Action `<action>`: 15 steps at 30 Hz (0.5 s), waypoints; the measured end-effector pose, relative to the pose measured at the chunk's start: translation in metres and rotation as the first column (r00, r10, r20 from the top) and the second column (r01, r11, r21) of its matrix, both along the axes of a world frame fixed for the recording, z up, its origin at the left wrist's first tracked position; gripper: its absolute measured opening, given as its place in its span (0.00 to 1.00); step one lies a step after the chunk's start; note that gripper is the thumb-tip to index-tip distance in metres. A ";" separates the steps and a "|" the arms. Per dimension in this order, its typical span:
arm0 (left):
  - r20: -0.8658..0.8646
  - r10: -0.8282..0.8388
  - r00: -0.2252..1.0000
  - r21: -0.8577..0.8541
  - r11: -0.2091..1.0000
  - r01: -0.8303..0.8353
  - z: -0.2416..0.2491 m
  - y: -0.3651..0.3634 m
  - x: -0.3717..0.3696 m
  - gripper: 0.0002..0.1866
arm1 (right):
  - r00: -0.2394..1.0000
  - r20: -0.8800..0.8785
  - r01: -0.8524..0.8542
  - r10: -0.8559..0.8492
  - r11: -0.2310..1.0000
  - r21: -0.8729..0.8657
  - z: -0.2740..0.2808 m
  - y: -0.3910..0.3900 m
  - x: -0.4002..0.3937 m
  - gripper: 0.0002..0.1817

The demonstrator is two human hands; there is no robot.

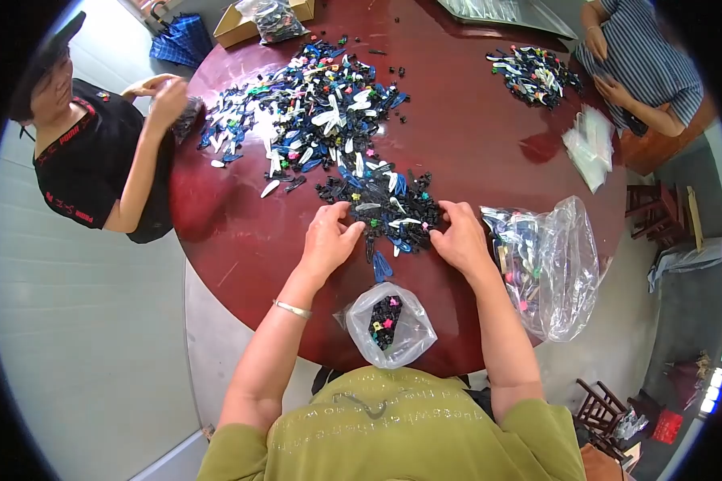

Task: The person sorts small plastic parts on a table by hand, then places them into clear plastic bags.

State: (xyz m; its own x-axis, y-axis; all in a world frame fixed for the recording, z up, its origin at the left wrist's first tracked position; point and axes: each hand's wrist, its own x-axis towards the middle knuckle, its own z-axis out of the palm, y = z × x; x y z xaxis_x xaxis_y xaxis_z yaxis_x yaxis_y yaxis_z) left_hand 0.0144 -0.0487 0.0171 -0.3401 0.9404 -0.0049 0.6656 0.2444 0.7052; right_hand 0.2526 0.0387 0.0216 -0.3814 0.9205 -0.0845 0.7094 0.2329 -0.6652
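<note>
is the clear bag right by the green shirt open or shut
Open: the bag's mouth gapes toward the camera, showing small black pieces and a few coloured ones inside.

A bare stretch of red table (449, 112) lay open between a large heap of hair clips (297, 112) at far left and a smaller heap (533, 76) at far right. A nearer dark cluster (377, 210) joined the large heap, filling the space between left hand (327, 238) and right hand (462, 240). A bulky plastic bag (568, 268) crowded the right; an open bag (417, 327) occupied the near edge between the forearms. Tabletop room remained at left.
</note>
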 end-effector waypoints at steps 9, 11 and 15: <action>0.270 0.066 0.961 -0.042 0.998 -0.056 -0.005 0.013 0.021 0.24 | 0.971 -0.071 -0.230 0.229 0.973 -0.012 -0.001 0.000 -0.050 0.28; 0.457 0.115 0.882 -0.115 0.991 -0.069 0.002 0.012 0.019 0.23 | 0.947 -0.180 -0.273 0.266 0.962 -0.015 -0.006 -0.002 -0.057 0.27; 0.615 0.018 0.788 0.015 0.999 -0.035 0.015 -0.002 0.016 0.21 | 0.861 -0.351 -0.388 0.368 0.922 0.016 0.008 -0.012 -0.058 0.26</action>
State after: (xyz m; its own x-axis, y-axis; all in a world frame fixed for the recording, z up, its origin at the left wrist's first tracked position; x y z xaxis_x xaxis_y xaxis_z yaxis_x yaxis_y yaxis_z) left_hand 0.0299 -0.0504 0.0317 -0.2979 0.9336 -0.1989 0.0825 0.2328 0.9690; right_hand 0.1943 0.0271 0.0294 -0.7129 0.6978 0.0693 0.3012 0.3940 -0.8683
